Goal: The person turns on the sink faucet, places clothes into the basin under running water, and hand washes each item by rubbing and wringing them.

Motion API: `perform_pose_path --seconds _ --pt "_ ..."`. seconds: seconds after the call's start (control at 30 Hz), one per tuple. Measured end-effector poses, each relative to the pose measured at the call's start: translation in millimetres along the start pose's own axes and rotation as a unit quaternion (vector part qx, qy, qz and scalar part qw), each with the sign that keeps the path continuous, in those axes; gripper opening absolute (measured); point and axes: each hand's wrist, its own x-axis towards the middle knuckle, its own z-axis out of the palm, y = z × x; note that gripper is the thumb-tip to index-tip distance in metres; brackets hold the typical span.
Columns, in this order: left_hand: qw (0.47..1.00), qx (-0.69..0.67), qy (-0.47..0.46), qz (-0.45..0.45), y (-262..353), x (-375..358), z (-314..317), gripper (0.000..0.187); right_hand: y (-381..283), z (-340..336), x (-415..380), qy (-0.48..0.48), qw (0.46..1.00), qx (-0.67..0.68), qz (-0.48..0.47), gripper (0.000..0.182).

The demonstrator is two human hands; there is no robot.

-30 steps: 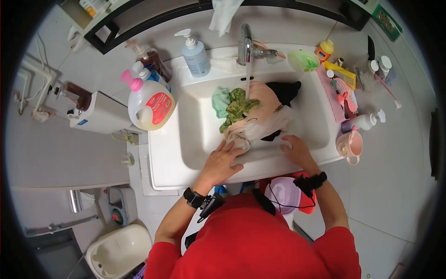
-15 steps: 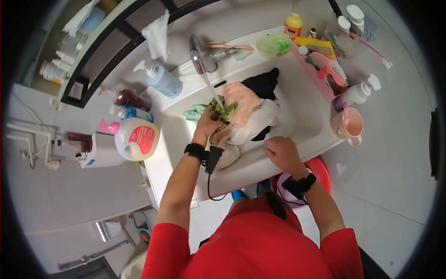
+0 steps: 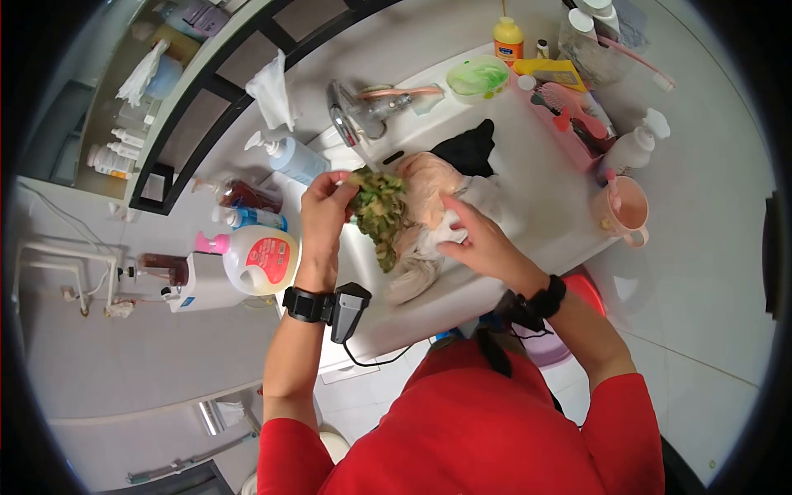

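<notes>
Over the sink (image 3: 528, 210), under the tap (image 3: 342, 124), both hands are in the laundry. Left hand (image 3: 323, 210) is pinched shut on the top of a green patterned cloth (image 3: 378, 213), which hangs lifted off the heap w/ its lower end trailing toward the near rim. Right hand (image 3: 478, 239) lies on the pile of pale clothes (image 3: 433, 202), fingers curled into a white fold; grip looks loose, can't tell if it really holds.

Progress, as a judgement: early-to-mid. One piece is singled out and raised; the pale pile, a black garment (image 3: 469, 148) at the far side and a bit of cloth draped over the near rim all lie in the basin, not wrung or set aside.

Room: tight on the left, where a detergent jug (image 3: 256, 260) and a pump bottle (image 3: 293, 157) stand near the left hand. Right side of the basin is bare and gives space. Right ledge is crowded w/ a pink cup (image 3: 623, 210), a white bottle (image 3: 631, 148) and a pink tray (image 3: 569, 115) of brushes. Far rim has a green soap dish (image 3: 477, 78) just beside the tap.
</notes>
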Motion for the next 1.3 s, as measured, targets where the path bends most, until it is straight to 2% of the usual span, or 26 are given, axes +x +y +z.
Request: perform_pose_path --seconds 0.07,0.13,0.2,0.23,0.27,0.3,0.33,0.37,0.47,0.5,0.57,0.63,0.7,0.73,0.87,0.9,0.93,0.97,1.0,1.03,1.1,1.17,1.2,1.23,1.27,1.3 --pt "0.999 -0.023 -0.033 0.019 33 -11 8 0.016 -22 18 28 0.031 0.996 0.059 -0.055 0.076" --pt "0.995 -0.059 -0.066 0.042 42 -10 15 0.018 -22 42 60 0.044 0.991 0.108 -0.062 0.072" --pt "0.984 0.005 -0.154 0.090 42 -9 15 0.023 -25 43 80 0.050 0.984 0.157 -0.070 0.069" --pt "0.965 0.129 -0.111 0.199 45 -14 12 0.026 -29 34 84 -0.005 0.994 0.091 -0.060 0.064" --pt "0.967 0.122 -0.103 0.197 42 -14 4 0.026 -29 26 85 -0.060 0.997 0.025 -0.048 0.059" --pt "0.959 0.150 -0.088 0.225 38 -14 -5 0.027 1 26 83 0.022 0.977 -0.146 -0.156 0.048" --pt "0.949 0.177 -0.075 0.252 33 -15 -13 0.027 2 17 75 -0.028 0.976 -0.212 -0.046 0.047" --pt "0.952 0.168 -0.069 0.247 28 -17 -21 0.027 1 8 65 -0.077 0.956 -0.277 0.064 0.045" --pt "0.975 0.094 -0.182 0.090 19 -40 -39 0.021 26 1 38 -0.063 0.953 -0.294 0.040 0.045" --pt "0.975 0.011 -0.197 0.104 25 -57 -42 0.016 33 2 38 -0.072 0.949 -0.303 0.045 0.045" --pt "0.944 0.021 -0.209 0.254 63 -90 -55 0.016 46 5 26 -0.039 0.940 -0.337 -0.034 0.044" --pt "0.866 -0.105 -0.197 0.448 87 -109 -58 0.007 49 7 25 -0.075 0.936 -0.344 -0.006 0.045" --pt "0.779 -0.232 -0.258 0.522 102 -115 -60 0.007 57 17 28 -0.113 0.932 -0.345 0.007 0.045" --pt "0.783 -0.230 -0.249 0.522 98 -113 -61 0.007 67 19 28 -0.121 0.930 -0.345 0.030 0.047" --pt "0.883 0.116 -0.200 0.408 58 -86 -54 0.019 72 26 26 -0.146 0.912 -0.380 0.044 0.051" --pt "0.933 0.113 -0.230 0.253 27 -73 -50 0.028 54 30 29 -0.144 0.905 -0.395 0.066 0.055" --pt "0.977 -0.029 -0.210 -0.008 -59 -41 -47 0.029 41 37 35 -0.141 0.907 -0.393 0.063 0.055" --pt "0.977 -0.028 -0.126 -0.172 -73 -31 -47 0.030 31 43 41 -0.108 0.923 -0.370 -0.020 0.059" --pt "0.975 -0.033 -0.089 -0.198 -95 -19 -49 0.031 25 49 47 -0.072 0.930 -0.344 -0.103 0.063" --pt "0.972 -0.038 -0.054 -0.226 -116 -7 -49 0.032 22 55 50 -0.068 0.931 -0.343 -0.102 0.063" --pt "0.969 -0.004 -0.011 -0.247 -137 15 -47 0.034 20 60 57 -0.229 0.846 -0.478 -0.051 0.069" --pt "0.963 0.027 0.033 -0.265 -182 44 -45 0.037 38 61 62 -0.235 0.841 -0.488 -0.004 0.070" --pt "0.982 0.161 0.035 -0.098 -224 64 -43 0.041 47 62 66 -0.244 0.832 -0.496 0.043 0.071" --pt "0.955 0.286 0.035 0.074 -221 70 -40 0.046 52 62 73 -0.240 0.832 -0.497 0.045 0.071" --pt "0.955 0.285 0.032 0.076 -221 73 -35 0.046 58 61 81 -0.257 0.838 -0.474 0.083 0.070" --pt "0.921 0.380 0.011 0.084 -222 72 -30 0.050 64 62 87 -0.272 0.843 -0.448 0.120 0.069"
